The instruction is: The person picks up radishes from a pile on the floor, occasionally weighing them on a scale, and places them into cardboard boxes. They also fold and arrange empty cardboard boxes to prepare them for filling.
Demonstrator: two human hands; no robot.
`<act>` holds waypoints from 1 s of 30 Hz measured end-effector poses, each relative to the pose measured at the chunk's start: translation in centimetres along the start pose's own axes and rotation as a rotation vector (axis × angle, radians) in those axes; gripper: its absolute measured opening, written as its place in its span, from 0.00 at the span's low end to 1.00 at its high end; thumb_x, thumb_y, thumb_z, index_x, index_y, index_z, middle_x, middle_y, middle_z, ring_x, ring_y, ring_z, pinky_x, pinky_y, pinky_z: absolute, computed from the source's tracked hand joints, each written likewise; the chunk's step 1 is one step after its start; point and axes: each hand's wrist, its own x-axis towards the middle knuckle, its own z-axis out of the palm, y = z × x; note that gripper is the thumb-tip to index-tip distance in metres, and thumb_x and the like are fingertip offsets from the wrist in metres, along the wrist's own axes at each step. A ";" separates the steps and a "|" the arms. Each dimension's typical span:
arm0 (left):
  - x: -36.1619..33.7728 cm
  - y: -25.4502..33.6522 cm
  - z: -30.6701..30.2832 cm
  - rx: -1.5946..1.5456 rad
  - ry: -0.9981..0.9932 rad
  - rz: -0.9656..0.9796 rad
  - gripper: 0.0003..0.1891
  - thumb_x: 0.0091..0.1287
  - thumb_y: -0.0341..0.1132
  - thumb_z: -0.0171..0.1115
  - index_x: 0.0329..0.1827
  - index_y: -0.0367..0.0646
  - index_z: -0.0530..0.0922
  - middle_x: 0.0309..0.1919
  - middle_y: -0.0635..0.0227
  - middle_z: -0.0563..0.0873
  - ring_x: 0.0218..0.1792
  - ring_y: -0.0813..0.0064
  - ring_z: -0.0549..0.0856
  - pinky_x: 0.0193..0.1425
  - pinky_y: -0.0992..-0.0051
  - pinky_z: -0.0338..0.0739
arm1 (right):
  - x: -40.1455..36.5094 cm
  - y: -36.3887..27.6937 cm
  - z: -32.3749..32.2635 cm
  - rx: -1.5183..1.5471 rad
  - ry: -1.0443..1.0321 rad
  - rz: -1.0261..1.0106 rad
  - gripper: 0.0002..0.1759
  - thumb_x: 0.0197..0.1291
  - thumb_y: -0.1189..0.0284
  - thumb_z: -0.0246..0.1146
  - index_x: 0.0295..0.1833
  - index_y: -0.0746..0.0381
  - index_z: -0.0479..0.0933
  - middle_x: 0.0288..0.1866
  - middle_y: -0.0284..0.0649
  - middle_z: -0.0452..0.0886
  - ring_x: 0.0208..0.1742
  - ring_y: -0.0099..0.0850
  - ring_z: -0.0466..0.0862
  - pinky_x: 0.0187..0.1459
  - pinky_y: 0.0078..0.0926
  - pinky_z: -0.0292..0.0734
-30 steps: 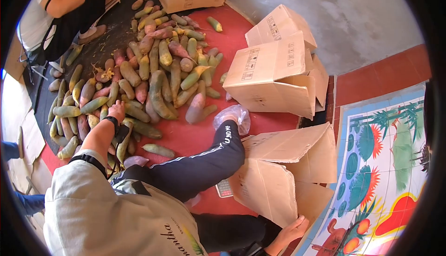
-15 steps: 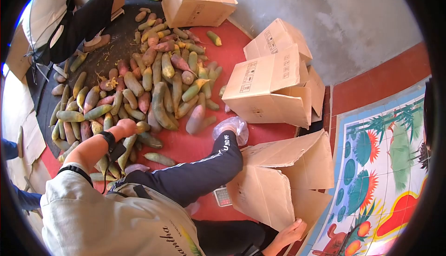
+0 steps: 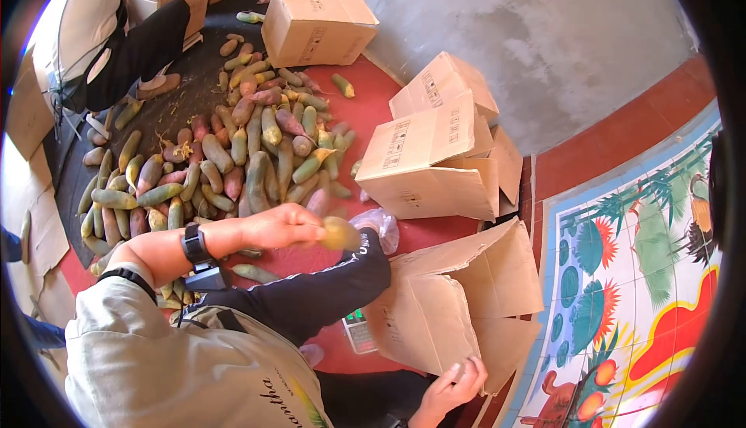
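My left hand point(image 3: 289, 226), with a dark watch on its wrist, is closed around a yellowish-green radish point(image 3: 339, 234), slightly blurred. It hangs above my outstretched leg, near the open cardboard box point(image 3: 423, 323). My right hand point(image 3: 458, 385) grips the near edge of that box at the lower right. Left of the box lies a big heap of green and reddish radishes point(image 3: 256, 156) on red and black matting. Beside my leg and partly under the box is a digital scale point(image 3: 360, 333) with a lit green display.
More cardboard boxes stand beyond: one with its flaps out point(image 3: 423, 156), another behind it point(image 3: 443, 86), and one at the top point(image 3: 318, 27). Another person point(image 3: 93, 31) sits at the upper left. A tiled picture point(image 3: 614, 296) covers the right side. My foot wears a plastic cover point(image 3: 381, 230).
My left hand has lifted a radish from the heap and moved right, over my leg. The scale's display now shows lit. My right hand stays at the box edge, and the view has shifted slightly.
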 end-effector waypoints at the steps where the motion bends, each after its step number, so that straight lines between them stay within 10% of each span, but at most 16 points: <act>1: 0.2 1.9 1.2 0.004 -0.002 0.004 0.21 0.70 0.41 0.50 0.17 0.42 0.69 0.16 0.78 0.65 0.18 0.85 0.63 0.23 0.81 0.60 | -0.3 0.0 0.1 0.047 -0.051 -0.018 0.14 0.52 0.73 0.58 0.42 0.70 0.71 0.44 0.51 0.72 0.45 0.48 0.74 0.48 0.42 0.68; 7: 1.6 4.6 6.9 -0.424 -0.291 0.073 0.20 0.70 0.41 0.49 0.18 0.41 0.71 0.16 0.76 0.70 0.19 0.85 0.67 0.23 0.82 0.62 | -1.4 -2.3 1.5 0.212 -0.318 -0.019 0.39 0.39 0.69 0.68 0.60 0.67 0.63 0.59 0.54 0.67 0.57 0.51 0.70 0.56 0.42 0.66; 14: 1.8 2.5 9.4 -0.720 -0.433 -0.036 0.18 0.69 0.40 0.50 0.21 0.42 0.73 0.16 0.73 0.72 0.18 0.83 0.68 0.24 0.82 0.61 | -4.3 -1.7 1.1 0.458 -0.451 0.191 0.34 0.44 0.71 0.67 0.57 0.69 0.64 0.50 0.50 0.72 0.49 0.45 0.76 0.53 0.37 0.69; 21: 2.3 0.7 10.0 -0.901 -0.495 -0.122 0.16 0.70 0.40 0.49 0.27 0.40 0.75 0.18 0.71 0.74 0.19 0.82 0.69 0.26 0.82 0.65 | -4.2 -1.9 0.1 0.785 -0.276 0.403 0.26 0.53 0.70 0.62 0.55 0.72 0.66 0.48 0.48 0.72 0.50 0.36 0.75 0.52 0.31 0.69; 30: 3.5 -1.2 8.2 -0.407 -0.401 0.050 0.17 0.71 0.43 0.46 0.33 0.39 0.76 0.27 0.71 0.78 0.32 0.79 0.78 0.52 0.72 0.71 | 0.5 -1.3 -4.7 0.154 0.186 0.327 0.23 0.59 0.64 0.57 0.52 0.72 0.70 0.49 0.53 0.74 0.48 0.45 0.74 0.53 0.39 0.67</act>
